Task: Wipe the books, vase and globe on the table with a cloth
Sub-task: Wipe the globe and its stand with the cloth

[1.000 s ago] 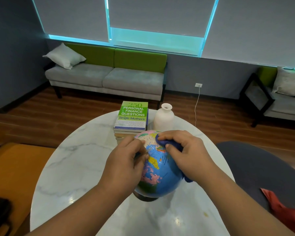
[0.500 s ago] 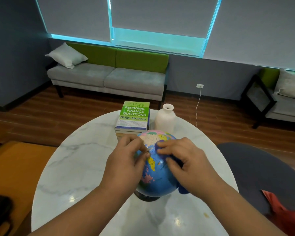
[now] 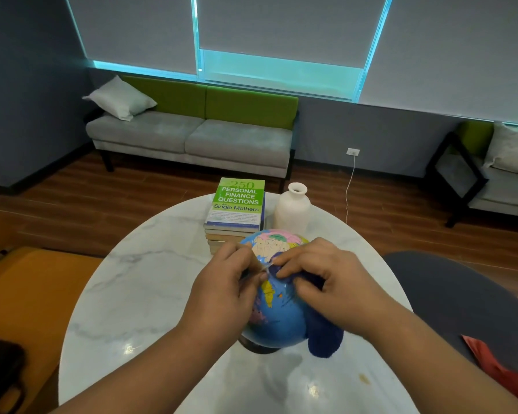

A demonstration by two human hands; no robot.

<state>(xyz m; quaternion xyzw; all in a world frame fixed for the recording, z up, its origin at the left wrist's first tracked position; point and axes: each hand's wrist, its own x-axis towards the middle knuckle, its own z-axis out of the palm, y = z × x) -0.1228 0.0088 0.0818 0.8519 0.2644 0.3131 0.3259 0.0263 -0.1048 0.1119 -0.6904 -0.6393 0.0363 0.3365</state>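
Note:
A blue globe [image 3: 277, 321] stands on a dark base on the round marble table [image 3: 138, 294]. My left hand [image 3: 225, 289] holds the globe's left side, fingers curled around its clear arc. My right hand [image 3: 329, 282] grips a dark blue cloth [image 3: 323, 336] and presses it against the globe's upper right; the cloth's end hangs down beside the globe. Behind the globe lies a stack of books [image 3: 237, 209] with a green cover on top. A white vase [image 3: 292, 209] stands upright just right of the books.
A grey and green sofa [image 3: 192, 135] sits against the far wall. An orange seat [image 3: 33, 291] is at the left of the table and a dark grey chair [image 3: 449, 297] with a red item [image 3: 497, 366] at the right. A small yellowish spot [image 3: 364, 378] marks the table's near right.
My right hand has slid the cloth down and left across the top of the globe, close to my left hand's fingers. More of the cloth now hangs below the hand.

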